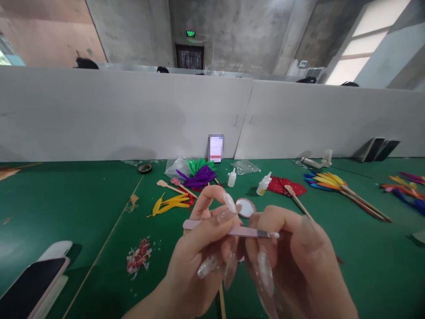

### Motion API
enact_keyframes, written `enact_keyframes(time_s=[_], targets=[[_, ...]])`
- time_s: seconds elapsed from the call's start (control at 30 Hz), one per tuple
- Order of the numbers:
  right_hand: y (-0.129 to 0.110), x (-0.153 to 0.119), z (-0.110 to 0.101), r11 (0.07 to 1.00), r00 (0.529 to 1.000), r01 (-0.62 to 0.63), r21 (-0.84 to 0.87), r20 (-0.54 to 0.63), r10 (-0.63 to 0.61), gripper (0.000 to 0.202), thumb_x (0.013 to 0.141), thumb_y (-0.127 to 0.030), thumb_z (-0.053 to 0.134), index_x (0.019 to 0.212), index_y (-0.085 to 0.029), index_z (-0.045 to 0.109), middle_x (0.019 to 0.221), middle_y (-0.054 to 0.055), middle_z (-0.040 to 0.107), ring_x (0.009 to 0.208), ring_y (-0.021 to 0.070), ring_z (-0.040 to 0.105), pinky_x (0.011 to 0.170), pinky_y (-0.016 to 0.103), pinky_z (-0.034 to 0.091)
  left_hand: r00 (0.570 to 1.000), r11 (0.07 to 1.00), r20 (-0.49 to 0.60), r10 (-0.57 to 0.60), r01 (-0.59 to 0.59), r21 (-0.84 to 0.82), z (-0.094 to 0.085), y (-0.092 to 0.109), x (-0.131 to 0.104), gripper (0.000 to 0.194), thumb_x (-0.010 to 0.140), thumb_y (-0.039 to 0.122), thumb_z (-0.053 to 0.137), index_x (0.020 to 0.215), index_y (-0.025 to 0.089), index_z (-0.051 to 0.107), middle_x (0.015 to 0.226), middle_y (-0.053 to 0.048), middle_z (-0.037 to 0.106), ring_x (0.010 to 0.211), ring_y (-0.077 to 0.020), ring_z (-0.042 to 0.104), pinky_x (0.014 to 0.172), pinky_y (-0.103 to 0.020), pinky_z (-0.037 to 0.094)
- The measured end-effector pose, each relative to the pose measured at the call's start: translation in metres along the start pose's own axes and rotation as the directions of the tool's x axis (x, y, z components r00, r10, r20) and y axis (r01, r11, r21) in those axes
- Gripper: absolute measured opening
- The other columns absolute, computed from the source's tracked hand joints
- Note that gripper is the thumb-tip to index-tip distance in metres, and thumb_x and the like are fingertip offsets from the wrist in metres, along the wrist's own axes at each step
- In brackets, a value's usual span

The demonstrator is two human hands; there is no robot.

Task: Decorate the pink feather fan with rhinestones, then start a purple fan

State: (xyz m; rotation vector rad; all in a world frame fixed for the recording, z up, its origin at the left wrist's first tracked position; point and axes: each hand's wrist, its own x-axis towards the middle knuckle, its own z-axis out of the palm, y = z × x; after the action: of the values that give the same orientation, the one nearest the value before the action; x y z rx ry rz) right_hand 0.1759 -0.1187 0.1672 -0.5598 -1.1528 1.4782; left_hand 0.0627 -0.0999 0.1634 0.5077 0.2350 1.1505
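Note:
My left hand [206, 248] is closed around slim pink tweezers [245, 231] with a grey tip, which lie across its thumb and point right. A small pale bit shows at the tip, close to my right hand [299, 252]. The fingers of my right hand are bent and pressed together, and what they hold, if anything, is hidden. Both hands nearly touch above the green table [99, 208]. Below them, part of a thin wooden stick [222, 303] shows. Just behind the hands lies a small round white dish [246, 207] with a reddish rim.
Left lie a heap of red and pale flakes [139, 257], yellow feathers [169, 204] and phones [33, 288]. Purple feathers [197, 178], white glue bottles [264, 184], a red fan-shaped piece [295, 186] and a multicoloured feather fan [328, 180] lie farther back. An upright phone [216, 148] leans on the white partition [133, 115].

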Motion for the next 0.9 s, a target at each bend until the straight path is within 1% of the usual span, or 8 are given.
enact_keyframes(time_s=[0.13,0.2,0.3,0.4,0.5,0.63,0.8,0.9], targets=[[-0.005,0.001,0.000,0.998,0.998,0.014,-0.065,-0.053,-0.017,0.034,0.081,-0.053,0.054,0.068,-0.021,0.057,0.050,-0.001,0.049,0.042,0.0100,0.041,0.038,0.022,0.033,1.000,1.000,0.005,-0.001,0.001,-0.023,0.002,-0.001,-0.001,0.014,0.075,0.017,0.060,0.068,0.016,0.048,0.046,0.005,0.046,0.042,-0.0038,0.037,0.049,-0.014,0.040],[-0.006,0.002,-0.001,0.994,0.995,0.043,-0.101,-0.081,-0.051,0.034,0.081,-0.053,0.055,0.069,-0.021,0.058,0.049,-0.001,0.048,0.042,0.0104,0.042,0.038,0.022,0.035,1.000,1.000,0.017,0.003,-0.003,-0.012,0.002,-0.001,-0.001,0.013,0.077,0.017,0.058,0.067,0.016,0.049,0.045,0.005,0.046,0.042,-0.0039,0.039,0.050,-0.014,0.041],[-0.004,0.002,-0.003,0.979,0.988,0.100,-0.180,-0.099,-0.119,0.033,0.080,-0.053,0.056,0.071,-0.021,0.059,0.054,-0.001,0.050,0.046,0.0111,0.044,0.039,0.022,0.037,0.999,0.999,0.020,0.035,-0.035,0.005,0.000,-0.001,-0.001,0.005,0.078,0.017,0.057,0.076,0.018,0.053,0.047,0.005,0.048,0.045,-0.0045,0.042,0.048,-0.012,0.040],[0.000,0.000,-0.001,0.939,0.958,0.186,-0.290,-0.157,-0.239,0.026,0.081,-0.046,0.059,0.073,-0.022,0.059,0.061,-0.001,0.053,0.049,0.0096,0.046,0.041,0.020,0.037,0.998,0.995,0.016,0.066,-0.067,0.077,-0.001,0.001,-0.003,0.005,0.079,0.018,0.057,0.081,0.020,0.053,0.048,0.005,0.047,0.045,-0.0046,0.042,0.047,-0.012,0.038],[0.001,0.000,0.001,0.906,0.921,0.213,-0.366,-0.234,-0.311,0.019,0.083,-0.034,0.060,0.071,-0.021,0.059,0.061,-0.001,0.054,0.050,0.0080,0.046,0.041,0.018,0.036,0.997,0.985,-0.018,0.078,-0.074,0.158,-0.002,0.003,-0.006,0.005,0.079,0.019,0.058,0.081,0.020,0.054,0.049,0.005,0.045,0.044,-0.0035,0.039,0.046,-0.011,0.035],[-0.004,0.002,0.000,0.921,0.952,0.182,-0.344,-0.171,-0.253,0.019,0.087,-0.027,0.055,0.070,-0.020,0.061,0.058,-0.001,0.056,0.049,0.0077,0.049,0.042,0.016,0.039,0.997,0.991,-0.035,0.062,-0.057,0.119,-0.002,0.004,-0.007,0.006,0.078,0.019,0.060,0.081,0.021,0.054,0.052,0.006,0.043,0.045,-0.0030,0.040,0.044,-0.011,0.033],[-0.011,0.003,0.000,0.970,0.986,0.081,-0.227,-0.122,-0.111,0.028,0.087,-0.036,0.055,0.065,-0.019,0.056,0.053,-0.002,0.052,0.047,0.0075,0.047,0.043,0.017,0.040,0.999,0.997,-0.019,0.040,-0.038,0.072,0.000,0.004,-0.005,0.008,0.076,0.018,0.062,0.081,0.020,0.055,0.050,0.005,0.047,0.045,-0.0033,0.043,0.049,-0.012,0.039],[-0.012,0.000,0.001,0.991,0.996,0.007,-0.135,-0.092,-0.019,0.030,0.086,-0.039,0.055,0.064,-0.019,0.054,0.052,-0.002,0.049,0.046,0.0071,0.045,0.042,0.017,0.038,1.000,1.000,-0.020,-0.006,0.005,-0.021,0.002,0.004,-0.004,0.011,0.073,0.016,0.065,0.079,0.019,0.056,0.051,0.006,0.047,0.045,-0.0020,0.042,0.049,-0.011,0.039]])
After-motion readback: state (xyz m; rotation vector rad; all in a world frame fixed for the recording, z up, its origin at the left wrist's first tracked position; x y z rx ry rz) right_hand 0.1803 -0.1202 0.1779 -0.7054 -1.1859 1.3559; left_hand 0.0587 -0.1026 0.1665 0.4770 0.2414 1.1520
